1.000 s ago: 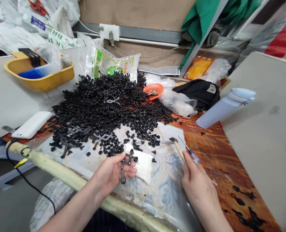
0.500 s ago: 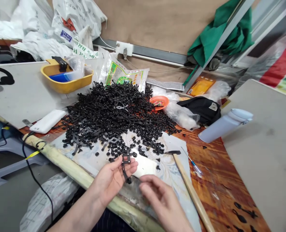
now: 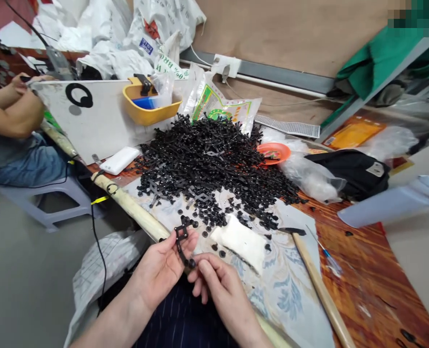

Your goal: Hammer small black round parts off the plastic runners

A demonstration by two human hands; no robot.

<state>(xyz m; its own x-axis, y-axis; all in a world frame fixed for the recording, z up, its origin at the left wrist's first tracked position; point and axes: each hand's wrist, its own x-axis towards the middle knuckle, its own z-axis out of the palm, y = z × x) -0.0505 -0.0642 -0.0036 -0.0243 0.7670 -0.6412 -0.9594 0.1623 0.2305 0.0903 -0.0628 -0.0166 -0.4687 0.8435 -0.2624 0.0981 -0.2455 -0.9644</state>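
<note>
A black jointed linkage [image 3: 182, 237] with small round ends lies across the fingers of my left hand [image 3: 163, 266], held by its upper part between thumb and fingers. One round end hangs down near the fingertips of my right hand [image 3: 217, 278]. That hand is closed, thumb against the curled fingers; whether something small sits in the pinch is hidden. Just beyond both hands lies a white pad [image 3: 239, 241] with loose black round caps [image 3: 222, 253] around it. A large heap of similar black linkages [image 3: 210, 164] rises behind.
To the right lie a wooden-handled hammer [image 3: 319, 285] and a screwdriver [image 3: 330, 261]. A pale blue bottle [image 3: 388, 203] stands tilted in view near a black pouch [image 3: 355, 174]. A yellow bin [image 3: 152, 111] hangs on the left panel [image 3: 105, 111]; beyond it, a co-worker [image 3: 11, 111] sits.
The view has swung left, bringing the co-worker into sight. My right hand has come in close to the linkage's lower end, its fingers curling shut. My left hand keeps its hold.
</note>
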